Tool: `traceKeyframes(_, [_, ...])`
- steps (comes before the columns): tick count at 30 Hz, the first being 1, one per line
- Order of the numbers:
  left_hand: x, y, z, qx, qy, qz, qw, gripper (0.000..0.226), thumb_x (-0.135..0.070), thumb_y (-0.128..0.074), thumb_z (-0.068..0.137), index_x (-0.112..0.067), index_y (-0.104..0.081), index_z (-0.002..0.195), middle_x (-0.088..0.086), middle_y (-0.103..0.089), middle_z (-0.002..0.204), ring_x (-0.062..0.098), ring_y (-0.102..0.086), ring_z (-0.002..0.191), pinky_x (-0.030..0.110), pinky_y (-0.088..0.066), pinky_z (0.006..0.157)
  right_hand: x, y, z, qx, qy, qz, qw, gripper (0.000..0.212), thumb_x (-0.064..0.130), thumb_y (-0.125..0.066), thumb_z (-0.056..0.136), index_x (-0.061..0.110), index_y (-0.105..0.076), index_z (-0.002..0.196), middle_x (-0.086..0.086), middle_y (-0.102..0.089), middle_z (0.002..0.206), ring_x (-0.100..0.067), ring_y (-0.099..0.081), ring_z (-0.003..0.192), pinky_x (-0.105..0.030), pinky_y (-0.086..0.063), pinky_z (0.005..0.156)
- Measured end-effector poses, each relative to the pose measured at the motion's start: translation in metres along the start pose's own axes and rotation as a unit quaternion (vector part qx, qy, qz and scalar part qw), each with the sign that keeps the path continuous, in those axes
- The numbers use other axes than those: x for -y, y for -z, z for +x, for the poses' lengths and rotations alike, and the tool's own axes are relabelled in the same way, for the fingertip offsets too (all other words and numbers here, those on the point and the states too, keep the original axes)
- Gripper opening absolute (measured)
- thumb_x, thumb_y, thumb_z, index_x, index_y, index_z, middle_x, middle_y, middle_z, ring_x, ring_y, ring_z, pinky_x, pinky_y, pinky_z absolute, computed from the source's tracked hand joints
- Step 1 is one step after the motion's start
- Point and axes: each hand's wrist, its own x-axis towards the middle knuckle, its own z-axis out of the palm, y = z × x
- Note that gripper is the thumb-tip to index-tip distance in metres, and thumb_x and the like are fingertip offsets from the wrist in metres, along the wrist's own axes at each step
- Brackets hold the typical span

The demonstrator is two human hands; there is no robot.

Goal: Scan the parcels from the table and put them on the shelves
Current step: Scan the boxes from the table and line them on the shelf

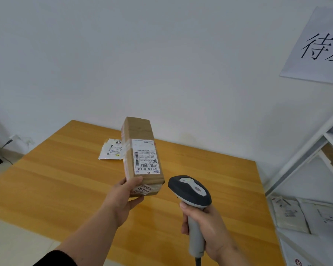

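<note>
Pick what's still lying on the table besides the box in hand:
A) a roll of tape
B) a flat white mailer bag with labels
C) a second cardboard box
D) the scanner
B: a flat white mailer bag lies on the wooden table behind the cardboard box held up by the left hand; the scanner is in the right hand, off the table.

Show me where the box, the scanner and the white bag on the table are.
box (142, 148): head view, on its labelled top face.
scanner (190, 189): head view, on its dark head.
white bag (112, 149): head view, on its printed label, behind the box.
</note>
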Motion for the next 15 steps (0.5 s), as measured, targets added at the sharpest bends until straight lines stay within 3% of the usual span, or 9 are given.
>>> traceKeyframes(6, [0.025,-0.019,-0.014,0.055,0.027,0.025,0.998,0.035,-0.012,-0.069,0.089,-0.008,-0.062,0.122,0.017,-0.069,0.113,0.031,-0.064,0.108,0.045,-0.055,0.089,-0.016,0.016,-0.013,-0.062,-0.009,-0.014,0.998,0.017,0.024,-0.075,0.088,0.010,-0.066,0.095,-0.008,-0.061,0.067,-0.025,-0.062,0.063,-0.035,-0.048,0.063])
traceKeyframes(9, [0.038,-0.040,-0.022,0.119,0.058,0.013,0.991,0.040,-0.005,-0.069,0.086,-0.005,-0.058,0.125,0.017,-0.065,0.121,0.033,-0.059,0.114,0.047,-0.053,0.089,-0.019,0.029,-0.028,-0.124,-0.010,-0.010,0.992,0.023,0.029,-0.076,0.087,0.019,-0.066,0.104,-0.004,-0.070,0.085,-0.017,-0.066,0.068,-0.029,-0.050,0.061])
traceKeyframes(12, [0.048,-0.059,-0.031,0.223,0.085,0.025,0.971,0.078,0.001,-0.084,0.056,-0.006,-0.052,0.128,0.016,-0.063,0.125,0.033,-0.058,0.117,0.048,-0.053,0.089,-0.021,0.040,-0.051,-0.180,-0.001,0.016,0.984,0.032,0.032,-0.078,0.085,0.026,-0.065,0.113,0.001,-0.073,0.094,-0.015,-0.067,0.075,-0.028,-0.052,0.064])
traceKeyframes(15, [0.060,-0.074,-0.044,0.300,0.106,0.043,0.947,0.097,0.000,-0.081,0.033,-0.008,-0.051,0.125,0.017,-0.066,0.119,0.035,-0.062,0.109,0.048,-0.052,0.091,-0.024,0.048,-0.078,-0.231,0.039,0.070,0.970,0.032,0.030,-0.080,0.083,0.028,-0.067,0.112,0.008,-0.076,0.090,-0.015,-0.068,0.080,-0.029,-0.053,0.067])
